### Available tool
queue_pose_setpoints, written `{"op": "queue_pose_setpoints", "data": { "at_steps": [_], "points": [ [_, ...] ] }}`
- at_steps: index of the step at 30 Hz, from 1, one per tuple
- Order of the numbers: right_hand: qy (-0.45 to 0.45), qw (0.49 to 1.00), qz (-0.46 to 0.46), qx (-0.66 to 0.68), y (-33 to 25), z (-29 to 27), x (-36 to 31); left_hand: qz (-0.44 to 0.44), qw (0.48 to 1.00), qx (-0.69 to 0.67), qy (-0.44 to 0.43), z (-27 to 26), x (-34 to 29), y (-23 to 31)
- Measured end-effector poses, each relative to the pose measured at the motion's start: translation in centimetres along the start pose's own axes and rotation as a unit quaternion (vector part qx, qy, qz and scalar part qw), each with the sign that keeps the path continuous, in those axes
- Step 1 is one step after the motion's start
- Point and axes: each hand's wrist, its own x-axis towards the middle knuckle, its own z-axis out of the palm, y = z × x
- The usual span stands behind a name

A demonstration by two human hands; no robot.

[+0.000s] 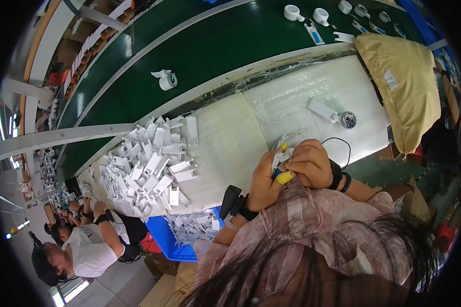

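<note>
Close to my body, my left hand point(263, 185) and my right hand point(310, 165) meet around a small white plastic part point(287, 154) with a bit of blue on it. Yellow finger covers show on my left thumb and a fingertip. My right fingers are curled and pressed against the part, hiding most of it. Thin wire runs near the fingers. Just beyond my hands lies a white housing point(322, 109) joined to a round piece point(348, 120) with an open face showing its inside.
A pile of white plastic housings point(153, 158) covers the bench's left side. Below it stands a blue bin point(161, 235) of similar parts. A yellow-brown bag point(402, 82) lies at the right. The green conveyor belt point(210, 46) carries round white units point(293, 13). Another person point(92, 245) sits at left.
</note>
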Motion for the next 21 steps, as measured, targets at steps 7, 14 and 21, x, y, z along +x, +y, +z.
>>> {"op": "queue_pose_setpoints", "data": {
  "at_steps": [7,14,21],
  "points": [
    [-0.008,1.0,0.006,0.01,-0.4,-0.2,-0.1,0.023,0.999,0.044,0.004,0.0,0.0,0.1],
    [0.007,1.0,-0.001,0.0,-0.2,0.1,-0.1,0.046,0.995,0.083,0.006,-0.1,0.1,0.6],
    [0.007,1.0,0.007,-0.001,-0.1,0.1,-0.3,0.027,0.998,0.061,-0.005,-0.1,0.2,0.8]
  ]
}}
